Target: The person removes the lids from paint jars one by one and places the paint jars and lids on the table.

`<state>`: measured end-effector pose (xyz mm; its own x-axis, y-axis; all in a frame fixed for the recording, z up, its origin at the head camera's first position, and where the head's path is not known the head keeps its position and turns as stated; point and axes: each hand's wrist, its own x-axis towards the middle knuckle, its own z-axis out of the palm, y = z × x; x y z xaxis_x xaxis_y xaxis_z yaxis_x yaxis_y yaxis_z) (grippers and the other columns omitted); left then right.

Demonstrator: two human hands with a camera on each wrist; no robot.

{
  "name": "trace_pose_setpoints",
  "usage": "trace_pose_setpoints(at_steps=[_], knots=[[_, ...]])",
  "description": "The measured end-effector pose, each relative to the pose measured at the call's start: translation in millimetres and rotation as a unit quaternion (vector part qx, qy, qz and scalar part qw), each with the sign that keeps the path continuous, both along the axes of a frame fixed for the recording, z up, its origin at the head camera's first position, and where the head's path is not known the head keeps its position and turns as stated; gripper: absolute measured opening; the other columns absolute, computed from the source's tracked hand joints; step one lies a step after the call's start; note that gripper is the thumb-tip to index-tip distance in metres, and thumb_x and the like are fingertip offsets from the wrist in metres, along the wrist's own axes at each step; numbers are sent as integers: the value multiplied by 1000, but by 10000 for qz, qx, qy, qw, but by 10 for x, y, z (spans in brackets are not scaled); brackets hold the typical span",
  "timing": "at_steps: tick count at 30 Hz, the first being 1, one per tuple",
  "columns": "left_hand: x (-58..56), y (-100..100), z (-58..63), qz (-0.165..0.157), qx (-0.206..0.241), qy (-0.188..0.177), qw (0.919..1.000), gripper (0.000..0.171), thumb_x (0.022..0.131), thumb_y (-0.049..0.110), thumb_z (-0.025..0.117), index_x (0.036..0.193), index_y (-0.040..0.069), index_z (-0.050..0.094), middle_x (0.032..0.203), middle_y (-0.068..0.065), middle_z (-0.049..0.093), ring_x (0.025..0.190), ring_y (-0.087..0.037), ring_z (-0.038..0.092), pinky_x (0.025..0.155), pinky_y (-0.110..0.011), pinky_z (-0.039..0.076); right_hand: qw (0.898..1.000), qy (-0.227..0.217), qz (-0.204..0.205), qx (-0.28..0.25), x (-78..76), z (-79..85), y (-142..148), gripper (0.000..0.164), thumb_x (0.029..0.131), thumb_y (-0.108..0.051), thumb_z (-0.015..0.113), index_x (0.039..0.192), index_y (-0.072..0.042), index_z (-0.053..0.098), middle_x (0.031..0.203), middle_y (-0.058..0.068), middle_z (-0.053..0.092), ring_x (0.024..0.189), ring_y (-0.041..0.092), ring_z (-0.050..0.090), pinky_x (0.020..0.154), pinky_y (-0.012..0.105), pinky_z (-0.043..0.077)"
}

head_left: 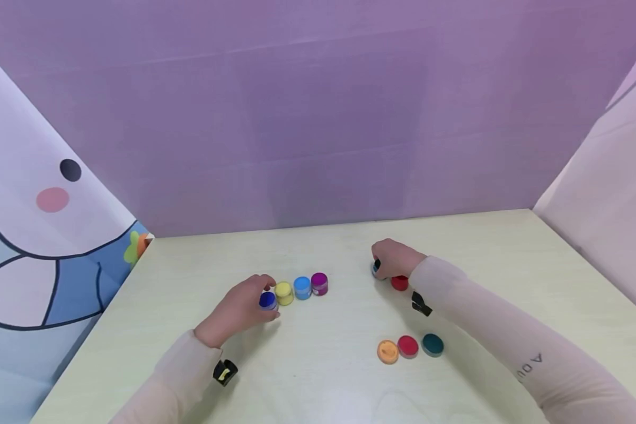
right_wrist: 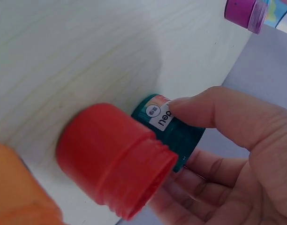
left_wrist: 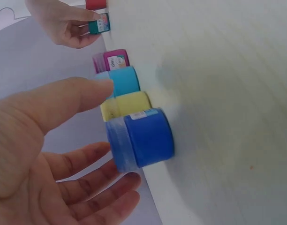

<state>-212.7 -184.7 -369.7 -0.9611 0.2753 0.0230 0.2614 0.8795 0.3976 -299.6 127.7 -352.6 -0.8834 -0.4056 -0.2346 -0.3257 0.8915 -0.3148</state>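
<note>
My left hand [head_left: 241, 306] is spread around a dark blue paint jar [left_wrist: 146, 138]; in the left wrist view thumb and fingers stand apart from it. A yellow jar [head_left: 284, 293], a light blue jar [head_left: 302, 288] and a purple jar [head_left: 320, 284] continue the row, all lidded. Over on the right, my right hand [head_left: 397, 258] pinches a dark green jar [right_wrist: 174, 133], thumb against its label. Beside it stands a red jar [right_wrist: 106, 154] without a lid, its threaded mouth showing. An orange jar [right_wrist: 19, 187] is partly visible in the right wrist view.
Nearer to me on the pale wooden table [head_left: 318, 377] lie three loose lids: an orange lid [head_left: 388, 351], a red lid [head_left: 408, 347] and a dark green lid [head_left: 433, 345]. A purple cloth wall [head_left: 339, 118] rises behind the table's far edge.
</note>
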Motion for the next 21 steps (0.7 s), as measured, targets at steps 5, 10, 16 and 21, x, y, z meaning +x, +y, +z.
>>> trace_pose_setpoints(at_steps=[5,10,16,21], knots=[[-35,-2,-29,109,-19,-47,9999,43,74,16,79,109,2,59,99,-7,63,90,-20,60,84,-40,51,9999,-86,-92,13,20,35,31,25,82,-14,71,96,-1,55,92,8,57,78,21,50,66,30,45],[-51,-21,-60,73,-20,-39,10000,36,73,13,79,103,4,61,95,-5,64,90,-21,60,84,-42,50,9999,72,59,-62,72,121,59,42,84,-22,71,113,2,55,111,15,59,92,23,55,82,38,49],[-52,-45,-68,55,-68,-41,10000,33,72,9,78,101,3,63,94,-6,64,92,-22,61,85,-43,50,9968,602,64,-514,209,224,95,38,85,-22,71,114,-2,57,112,15,61,98,27,57,85,40,51],[-43,-75,-41,128,-143,-83,9998,30,73,9,79,98,4,64,93,-6,64,90,-22,60,84,-43,51,9863,1126,137,-1198,347,274,107,32,85,-20,71,111,-5,60,105,10,63,98,27,58,83,38,52]])
